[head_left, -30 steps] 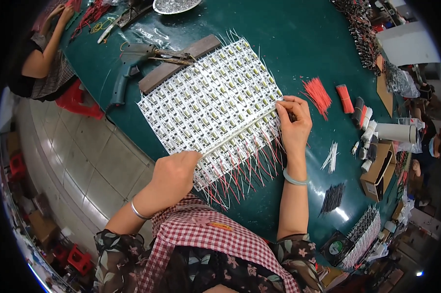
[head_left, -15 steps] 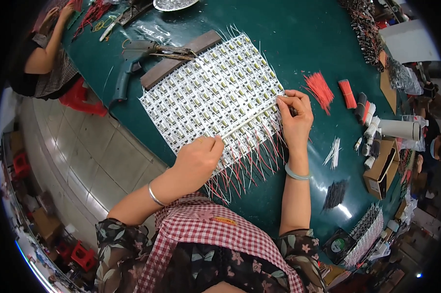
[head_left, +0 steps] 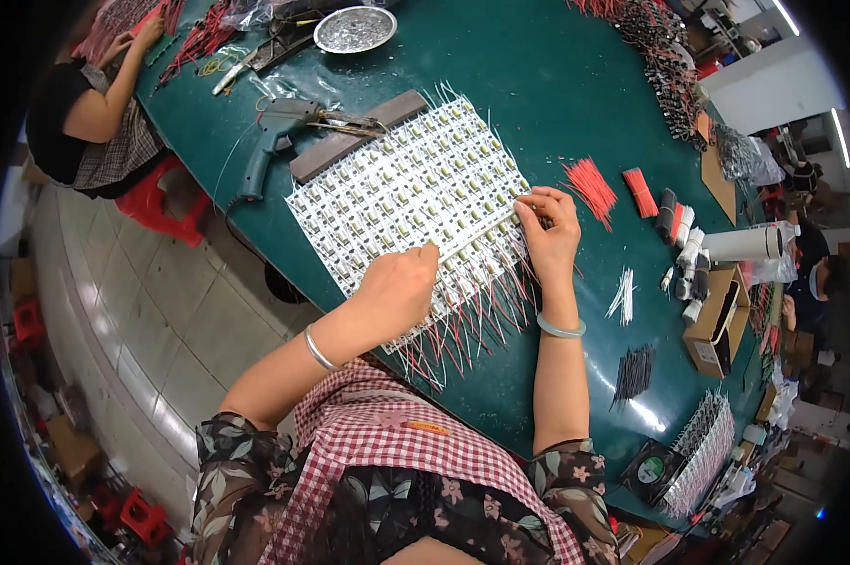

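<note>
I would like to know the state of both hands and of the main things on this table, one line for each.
Left hand: closed on the strip
Right hand: pinching the strip's end
Strip: lying across the boards
Boards: flat, side by side
Bar: along the boards' far edge
Gun-shaped tool: lying down
Dish: upright, holding small bits
Red wires: loose
Red bundle: gathered
White wires: loose
Black wires: loose
</note>
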